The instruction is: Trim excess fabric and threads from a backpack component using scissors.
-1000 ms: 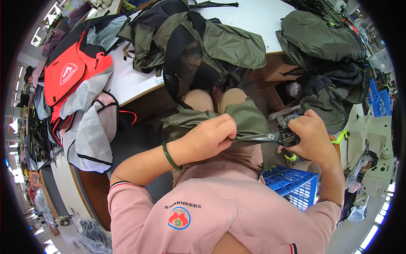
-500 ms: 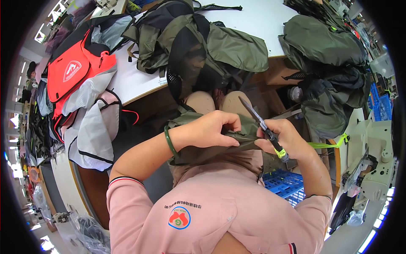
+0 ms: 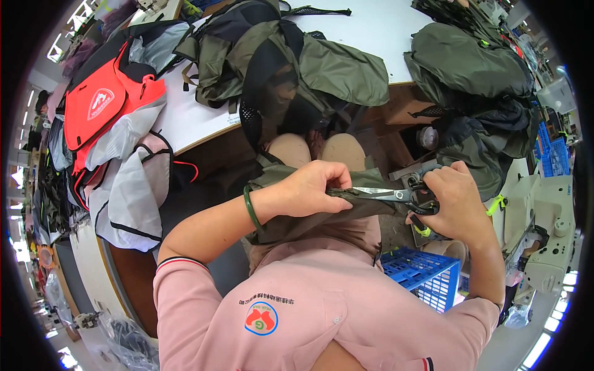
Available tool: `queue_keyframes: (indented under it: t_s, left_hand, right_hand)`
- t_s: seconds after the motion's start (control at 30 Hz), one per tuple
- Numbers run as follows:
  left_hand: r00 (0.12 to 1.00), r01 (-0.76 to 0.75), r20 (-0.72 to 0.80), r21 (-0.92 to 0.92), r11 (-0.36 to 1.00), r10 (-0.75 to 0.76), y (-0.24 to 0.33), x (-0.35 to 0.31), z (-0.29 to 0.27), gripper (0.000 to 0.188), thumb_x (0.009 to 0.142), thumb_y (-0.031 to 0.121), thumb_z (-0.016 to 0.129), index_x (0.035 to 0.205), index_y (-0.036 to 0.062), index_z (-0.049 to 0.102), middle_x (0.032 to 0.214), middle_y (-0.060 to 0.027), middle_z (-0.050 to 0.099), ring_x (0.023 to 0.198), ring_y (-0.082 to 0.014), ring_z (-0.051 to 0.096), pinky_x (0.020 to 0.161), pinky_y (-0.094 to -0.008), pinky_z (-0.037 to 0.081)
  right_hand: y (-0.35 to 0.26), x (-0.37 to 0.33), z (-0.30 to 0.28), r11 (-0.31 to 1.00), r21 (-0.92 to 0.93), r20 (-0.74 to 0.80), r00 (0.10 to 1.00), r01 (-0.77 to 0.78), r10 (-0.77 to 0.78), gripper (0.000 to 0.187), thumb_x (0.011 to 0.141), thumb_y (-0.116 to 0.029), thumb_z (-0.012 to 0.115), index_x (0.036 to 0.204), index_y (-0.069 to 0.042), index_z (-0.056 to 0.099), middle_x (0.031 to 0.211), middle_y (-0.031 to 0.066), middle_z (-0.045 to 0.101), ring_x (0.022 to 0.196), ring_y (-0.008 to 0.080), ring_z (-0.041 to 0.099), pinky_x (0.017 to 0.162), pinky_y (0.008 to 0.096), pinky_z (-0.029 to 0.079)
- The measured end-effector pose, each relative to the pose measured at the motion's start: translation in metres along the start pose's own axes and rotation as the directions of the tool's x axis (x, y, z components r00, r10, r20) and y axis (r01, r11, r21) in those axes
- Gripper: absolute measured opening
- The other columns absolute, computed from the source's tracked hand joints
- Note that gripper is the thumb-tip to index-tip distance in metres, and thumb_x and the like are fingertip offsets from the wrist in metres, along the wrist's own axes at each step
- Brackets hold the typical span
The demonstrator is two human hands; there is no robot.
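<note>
In my left hand (image 3: pixel 309 188) an olive-green piece of fabric (image 3: pixel 297 227) is pinched between thumb and fingers, spread across my lap. My right hand (image 3: pixel 456 201) grips a pair of scissors (image 3: pixel 399 195) by the dark handles. The silver blades point left and touch the fabric right beside my left fingertips. Whether they cut into it or only lie on it, I cannot tell. A yellow-green strip is tied around the scissors' handle.
Olive and black backpack pieces (image 3: pixel 343 71) lie on the white table (image 3: pixel 399 37) ahead. More olive bags (image 3: pixel 470 62) are piled at right. A red and grey bag (image 3: pixel 99 117) hangs off the left edge. A blue crate (image 3: pixel 424 272) and sewing machine (image 3: pixel 550 229) stand at right.
The scissors have turned from pointing up and away to pointing left, with blades at the fabric. My right hand has shifted right and now grips the handles. My left hand keeps its pinch.
</note>
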State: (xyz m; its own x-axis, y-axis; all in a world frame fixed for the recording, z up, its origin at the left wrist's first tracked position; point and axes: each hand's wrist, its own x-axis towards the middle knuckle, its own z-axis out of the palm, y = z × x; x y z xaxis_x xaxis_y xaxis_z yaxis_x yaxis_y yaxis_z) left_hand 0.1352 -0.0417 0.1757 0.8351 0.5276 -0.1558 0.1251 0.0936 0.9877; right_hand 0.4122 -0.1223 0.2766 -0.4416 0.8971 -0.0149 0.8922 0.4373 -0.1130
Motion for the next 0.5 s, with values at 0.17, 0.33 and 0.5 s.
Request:
queue_keyframes:
  t_s: [0.17,0.33,0.5]
  left_hand:
    - [1.0,-0.013,-0.001,-0.01,1.0,0.013,0.001,-0.001,0.004,0.02,0.079,0.007,0.075,0.083,0.0041,0.055,0.076,0.0025,0.058,0.07,-0.0047,0.049,0.062,-0.0228,0.04]
    - [1.0,-0.023,-0.002,-0.007,1.0,0.023,0.001,-0.003,0.005,0.02,0.08,0.007,0.075,0.082,0.004,0.055,0.075,0.0025,0.058,0.069,-0.005,0.049,0.062,-0.0231,0.04]
    - [0.998,-0.059,0.001,0.05,0.997,0.059,-0.003,-0.003,0.005,0.021,0.08,0.009,0.075,0.083,0.0041,0.055,0.074,0.0025,0.057,0.069,-0.0053,0.049,0.062,-0.0234,0.04]
  right_hand:
    - [-0.006,0.003,0.004,1.0,0.017,-0.007,1.0,0.015,-0.015,0.047,0.057,-0.034,0.086,0.086,-0.007,0.06,0.076,0.0081,0.061,0.078,0.028,0.061,0.077,0.0396,0.042]
    - [-0.006,0.002,0.011,1.0,0.021,-0.028,1.0,0.013,-0.013,0.044,0.059,-0.033,0.085,0.082,-0.007,0.059,0.072,0.0083,0.061,0.074,0.0282,0.061,0.075,0.0392,0.042]
    - [-0.006,-0.002,0.017,1.0,-0.005,0.0,1.0,-0.014,0.014,0.04,0.059,-0.031,0.085,0.078,-0.006,0.059,0.068,0.0081,0.061,0.07,0.0285,0.061,0.073,0.0384,0.042]
